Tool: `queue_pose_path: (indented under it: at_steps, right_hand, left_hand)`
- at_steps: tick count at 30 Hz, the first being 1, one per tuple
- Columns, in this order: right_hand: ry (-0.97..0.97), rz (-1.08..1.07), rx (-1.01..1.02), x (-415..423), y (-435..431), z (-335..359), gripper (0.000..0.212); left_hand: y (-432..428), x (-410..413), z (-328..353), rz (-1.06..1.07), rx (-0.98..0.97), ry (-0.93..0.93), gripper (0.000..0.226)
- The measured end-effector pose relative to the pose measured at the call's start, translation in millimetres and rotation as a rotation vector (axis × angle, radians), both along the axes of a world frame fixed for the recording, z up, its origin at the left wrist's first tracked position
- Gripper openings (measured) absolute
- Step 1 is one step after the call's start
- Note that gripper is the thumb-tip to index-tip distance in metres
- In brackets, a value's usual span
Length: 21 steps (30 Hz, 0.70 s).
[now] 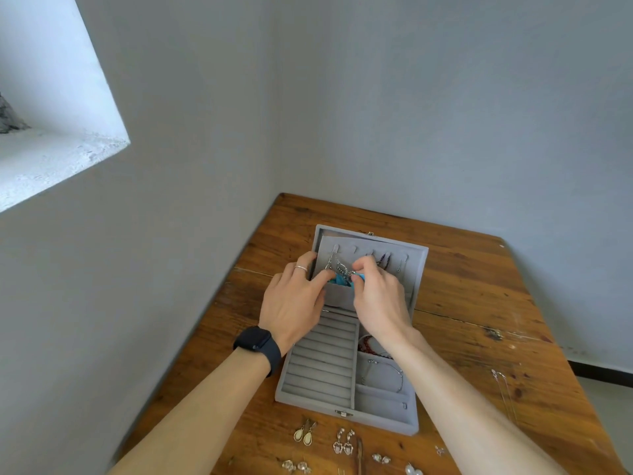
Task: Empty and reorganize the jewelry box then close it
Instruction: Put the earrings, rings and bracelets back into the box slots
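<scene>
A grey felt jewelry box [346, 389] lies open on the brown wooden table [479, 303], its lid [411, 265] standing up at the back. Both hands meet at the lid's little pocket [339, 296]. The left hand [294, 303] and the right hand [380, 299] each pinch a blue beaded piece [341, 279], maybe a necklace; the fingers hide most of it. Earrings [305, 435] lie in front, some cut off.

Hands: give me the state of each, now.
Left hand: closed, pinching the blue piece at the lid pocket.
Right hand: closed, pinching it too.
</scene>
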State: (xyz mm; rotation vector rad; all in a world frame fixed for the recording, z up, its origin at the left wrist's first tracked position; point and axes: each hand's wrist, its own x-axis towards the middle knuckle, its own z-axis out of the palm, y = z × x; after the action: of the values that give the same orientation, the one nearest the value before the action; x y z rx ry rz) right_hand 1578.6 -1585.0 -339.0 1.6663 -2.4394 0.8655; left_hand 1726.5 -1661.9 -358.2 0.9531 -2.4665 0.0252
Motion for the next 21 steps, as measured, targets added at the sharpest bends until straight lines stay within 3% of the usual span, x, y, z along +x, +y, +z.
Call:
queue_pose_path:
  at_steps: [10, 15, 19, 21]
  right_hand:
    - [0.228, 0.001, 0.013, 2, 2, -16, 0.026]
    - [0.164, 0.019, 0.034, 0, 3, -15, 0.031]
    - [0.140, -0.026, -0.036, 6, 0, -8, 0.014]
    - [0.146, -0.028, 0.003, 11, -1, -7, 0.015]
  left_hand:
    - [-3, -5, -3, -0.003, 0.047, 0.032, 0.014]
    - [-4, -3, -3, -0.041, 0.096, 0.068, 0.012]
    - [-4, 2, -2, -0.065, 0.112, 0.097, 0.010]
    - [-4, 2, -1, -0.066, 0.160, 0.129, 0.009]
